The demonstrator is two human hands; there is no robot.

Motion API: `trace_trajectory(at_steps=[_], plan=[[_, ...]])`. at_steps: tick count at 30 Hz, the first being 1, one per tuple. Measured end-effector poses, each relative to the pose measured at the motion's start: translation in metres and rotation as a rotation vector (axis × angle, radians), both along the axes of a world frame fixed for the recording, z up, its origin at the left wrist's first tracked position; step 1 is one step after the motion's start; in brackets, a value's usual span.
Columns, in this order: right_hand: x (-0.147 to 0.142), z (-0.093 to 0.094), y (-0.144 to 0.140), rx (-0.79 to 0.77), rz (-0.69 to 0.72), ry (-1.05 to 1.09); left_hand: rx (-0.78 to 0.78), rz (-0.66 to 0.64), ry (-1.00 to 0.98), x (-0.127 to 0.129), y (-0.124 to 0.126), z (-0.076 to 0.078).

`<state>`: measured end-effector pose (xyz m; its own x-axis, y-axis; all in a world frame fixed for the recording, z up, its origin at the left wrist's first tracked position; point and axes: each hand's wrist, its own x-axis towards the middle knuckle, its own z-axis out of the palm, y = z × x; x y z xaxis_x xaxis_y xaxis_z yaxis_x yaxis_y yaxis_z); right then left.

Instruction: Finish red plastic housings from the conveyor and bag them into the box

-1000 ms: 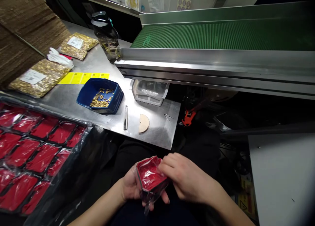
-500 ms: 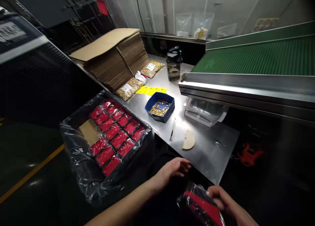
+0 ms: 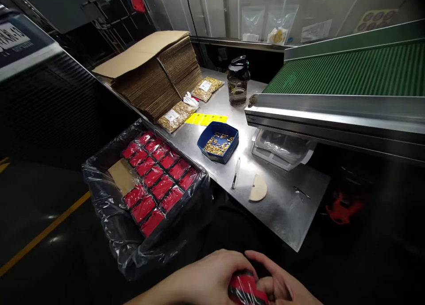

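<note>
Left hand: lowest edge of the view, fingers curled over the top of a red wrapped packet, palm down, forearm entering from the lower left.

Right hand: just beside the left, fingers bent around the packet's right side, thumb above it; both hands grasp it between them. The packet is mostly covered and cut off by the frame edge, so its full shape cannot be made out; it looks to be red with a dark band under clear film.

Lined box: left of the hands and a little further off, draped in dark plastic film, holding rows of red packets laid flat side by side; a bare cardboard patch shows at its left part.

Counter: steel, beyond the hands. On it, near to far: a pale half-round piece; a thin metal tool; a blue tray with small gold-coloured parts; yellow labels; clear bags of gold parts; a dark-lidded bottle.

Flattened cardboard stack: far left of the counter.

Green conveyor belt: right, raised above the counter.
</note>
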<state>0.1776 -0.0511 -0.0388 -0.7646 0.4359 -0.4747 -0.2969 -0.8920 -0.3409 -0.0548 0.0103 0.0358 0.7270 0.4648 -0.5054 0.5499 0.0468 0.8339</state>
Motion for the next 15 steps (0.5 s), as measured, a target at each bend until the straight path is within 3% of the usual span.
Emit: trace_trajectory(at_steps=[8,15], plan=[[-0.018,-0.006,0.000,-0.070,-0.007,0.182,0.036,0.024,-0.435,-0.011,-0.008,-0.026],[-0.022,-0.007,0.008,-0.066,0.026,0.145,0.165,-0.146,-0.457,-0.017,-0.001,-0.023]])
